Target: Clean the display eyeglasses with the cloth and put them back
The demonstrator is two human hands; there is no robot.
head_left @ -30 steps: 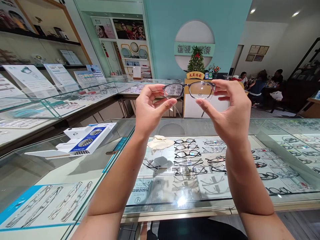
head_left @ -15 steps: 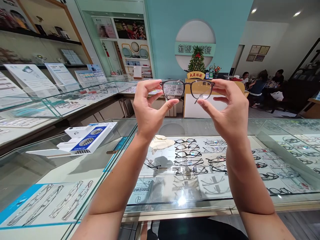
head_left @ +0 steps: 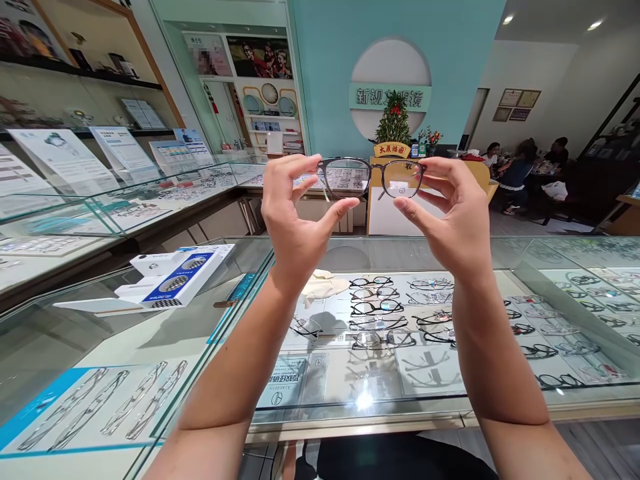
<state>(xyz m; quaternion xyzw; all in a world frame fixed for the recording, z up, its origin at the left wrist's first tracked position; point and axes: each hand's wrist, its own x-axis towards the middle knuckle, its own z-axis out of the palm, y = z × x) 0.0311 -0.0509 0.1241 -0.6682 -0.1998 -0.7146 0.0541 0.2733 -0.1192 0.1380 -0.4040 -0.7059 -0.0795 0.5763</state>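
Observation:
A pair of dark-rimmed eyeglasses (head_left: 376,166) is held up in the air above the glass counter, lenses upright. My left hand (head_left: 296,223) grips its left end with the fingers at the top corner and the thumb near the lower rim. My right hand (head_left: 456,223) pinches the right end in much the same way, its thumb by the lower edge of the right lens. A small logo shows on the right lens. Below, a cream cloth (head_left: 325,285) and rows of eyeglasses (head_left: 376,308) appear at the counter.
The glass display counter (head_left: 390,408) spans the front. An open white and blue box (head_left: 175,283) stands on its left part. Beyond are a reception desk (head_left: 383,217) with a plant (head_left: 394,120), another glass case (head_left: 120,217) and seated people (head_left: 523,167) at the far right.
The eyeglasses and both hands have shifted slightly left, and the glasses have turned a little. Both hands keep their hold.

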